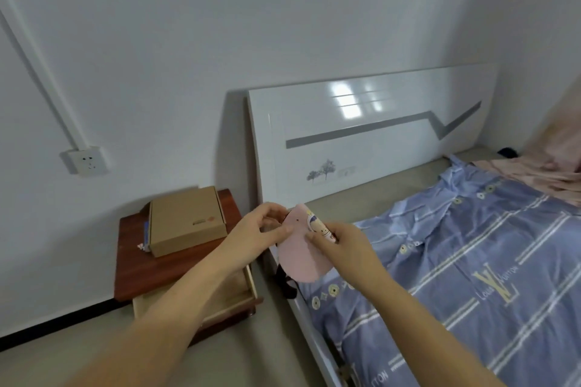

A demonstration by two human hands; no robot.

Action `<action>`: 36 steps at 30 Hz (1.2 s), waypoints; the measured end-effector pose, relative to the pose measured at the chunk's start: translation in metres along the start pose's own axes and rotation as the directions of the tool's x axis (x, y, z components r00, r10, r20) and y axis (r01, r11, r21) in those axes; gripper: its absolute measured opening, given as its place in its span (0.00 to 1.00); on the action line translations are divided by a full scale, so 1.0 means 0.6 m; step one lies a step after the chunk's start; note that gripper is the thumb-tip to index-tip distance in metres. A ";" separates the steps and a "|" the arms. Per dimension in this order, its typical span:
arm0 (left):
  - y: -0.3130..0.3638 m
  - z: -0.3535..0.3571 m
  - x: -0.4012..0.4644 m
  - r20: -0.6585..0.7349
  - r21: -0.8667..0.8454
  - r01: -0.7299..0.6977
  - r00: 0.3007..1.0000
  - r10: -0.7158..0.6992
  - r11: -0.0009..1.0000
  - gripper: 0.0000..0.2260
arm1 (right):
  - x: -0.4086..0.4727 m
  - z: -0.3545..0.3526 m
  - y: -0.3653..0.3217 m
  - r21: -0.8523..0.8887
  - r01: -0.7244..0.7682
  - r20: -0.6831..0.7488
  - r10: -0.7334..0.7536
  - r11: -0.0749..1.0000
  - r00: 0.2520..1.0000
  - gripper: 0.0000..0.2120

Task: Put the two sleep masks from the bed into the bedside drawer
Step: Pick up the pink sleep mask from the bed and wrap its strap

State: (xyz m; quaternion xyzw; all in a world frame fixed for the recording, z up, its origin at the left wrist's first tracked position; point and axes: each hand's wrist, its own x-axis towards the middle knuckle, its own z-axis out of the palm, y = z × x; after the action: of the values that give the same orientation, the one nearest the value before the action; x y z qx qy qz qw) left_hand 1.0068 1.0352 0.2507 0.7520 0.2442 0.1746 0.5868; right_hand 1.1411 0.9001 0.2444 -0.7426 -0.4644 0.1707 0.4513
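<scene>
A pink sleep mask (303,256) hung in the air between the bed (471,276) and the bedside table (132,264), its black strap (286,284) dangling. The left hand (257,231) and right hand (342,243) each pinched its upper edge. Below them the drawer (234,295) stood open; a cardboard box (185,220) lay on the tabletop.

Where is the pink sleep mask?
The pink sleep mask is held up between both hands, above the bed's edge, just right of the open drawer.

Soft, even daylight fills the room. Window glare gleams on the glossy headboard (371,135), which shadows the wall beside it. Straight lines bow toward the frame edges, slightly blurred.
</scene>
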 end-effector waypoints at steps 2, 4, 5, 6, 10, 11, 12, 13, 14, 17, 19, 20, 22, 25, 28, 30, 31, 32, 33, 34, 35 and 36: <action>0.002 -0.001 0.003 0.045 0.007 0.012 0.999 -0.012 1.000 0.20 | 0.003 -0.016 -0.005 0.161 -0.084 0.108 0.067 0.983 0.992 0.13; 0.004 0.002 -0.001 0.231 -0.080 0.059 0.972 -0.039 0.995 0.17 | 0.010 -0.026 -0.012 0.283 -0.143 0.158 0.101 0.948 0.982 0.10; 0.006 0.005 -0.006 0.276 -0.106 0.068 0.960 -0.037 0.992 0.14 | 0.015 -0.028 -0.017 0.315 -0.153 0.143 0.113 0.937 0.983 0.09; 0.007 0.009 -0.010 0.264 -0.142 0.056 0.964 -0.017 0.988 0.13 | 0.020 -0.028 -0.017 0.377 -0.168 0.124 0.131 0.911 0.984 0.08; 0.019 0.015 -0.015 0.029 -0.309 0.005 1.000 0.004 0.951 0.09 | 0.019 -0.017 -0.021 0.732 -0.334 0.293 0.169 0.593 0.941 0.10; 0.020 0.015 -0.017 0.005 -0.295 0.001 1.000 0.000 0.956 0.09 | 0.015 -0.012 -0.021 0.724 -0.338 0.310 0.155 0.601 0.938 0.12; 0.018 0.014 -0.018 0.005 -0.256 0.005 1.000 -0.004 0.967 0.09 | 0.013 -0.008 -0.021 0.717 -0.327 0.303 0.147 0.615 0.941 0.13; 0.017 0.013 -0.023 0.022 -0.218 0.019 1.000 -0.014 0.976 0.08 | 0.013 -0.007 -0.023 0.717 -0.311 0.278 0.153 0.624 0.948 0.12; 0.013 0.011 -0.028 0.045 -0.176 0.034 0.999 -0.026 0.984 0.05 | 0.015 -0.008 -0.026 0.737 -0.291 0.243 0.163 0.610 0.956 0.11; 0.007 -0.001 -0.049 0.088 -0.165 0.093 0.993 -0.079 0.982 0.06 | 0.020 -0.020 -0.029 0.807 -0.259 0.173 0.207 0.531 0.963 0.07; 0.005 -0.007 -0.062 0.156 -0.287 0.148 0.982 -0.106 0.946 0.04 | 0.020 -0.022 -0.030 0.819 -0.262 0.177 0.210 0.510 0.962 0.07; 0.005 -0.008 -0.066 0.170 -0.354 0.168 0.979 -0.113 0.920 0.04 | 0.019 -0.020 -0.029 0.828 -0.266 0.184 0.208 0.493 0.961 0.07; 0.007 -0.007 -0.071 0.115 -0.522 0.188 0.982 -0.150 0.832 0.04 | 0.016 -0.014 -0.027 0.872 -0.261 0.186 0.212 0.415 0.959 0.07; 0.012 -0.020 -0.076 -0.028 -0.897 0.061 0.981 -0.194 0.437 0.05 | 0.012 -0.009 -0.025 0.924 -0.226 0.152 0.247 0.309 0.957 0.07; 0.012 -0.039 -0.089 -0.040 -0.985 -0.026 0.996 -0.081 0.173 0.11 | 0.009 0.001 -0.019 0.931 -0.200 0.089 0.342 0.306 0.935 0.09; 0.017 -0.037 -0.098 0.139 -0.966 0.126 0.989 0.042 0.225 0.12 | 0.011 0.007 -0.021 0.933 -0.170 0.038 0.381 0.318 0.924 0.11; 0.018 -0.032 -0.101 0.251 -0.920 0.221 0.966 0.054 0.322 0.11 | 0.015 0.008 -0.025 0.934 -0.146 0.010 0.387 0.325 0.922 0.12; 0.016 -0.027 -0.102 0.363 -0.819 0.311 0.932 0.016 0.482 0.12 | 0.019 0.007 -0.029 0.931 -0.120 -0.025 0.388 0.346 0.921 0.11; 0.013 -0.022 -0.101 0.474 -0.627 0.401 0.877 -0.081 0.668 0.15 | 0.022 0.006 -0.035 0.913 -0.098 -0.066 0.381 0.395 0.922 0.09; 0.012 -0.013 -0.102 0.553 -0.362 0.454 0.808 -0.205 0.814 0.19 | 0.025 0.005 -0.041 0.878 -0.082 -0.110 0.365 0.472 0.924 0.06; 0.011 -0.005 -0.101 0.572 -0.111 0.462 0.753 -0.324 0.880 0.21 | 0.025 0.005 -0.048 0.815 -0.074 -0.156 0.341 0.575 0.927 0.05; 0.006 0.003 -0.096 0.519 0.079 0.434 0.750 -0.409 0.897 0.20 | 0.023 0.008 -0.053 0.721 -0.063 -0.209 0.302 0.690 0.930 0.06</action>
State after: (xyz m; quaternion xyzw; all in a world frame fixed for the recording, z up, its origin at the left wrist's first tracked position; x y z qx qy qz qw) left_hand 0.9611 0.9999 0.2553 0.6821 0.2342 -0.1679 0.6721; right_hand 1.1281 0.9191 0.2703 -0.5747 -0.2098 0.2597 0.7471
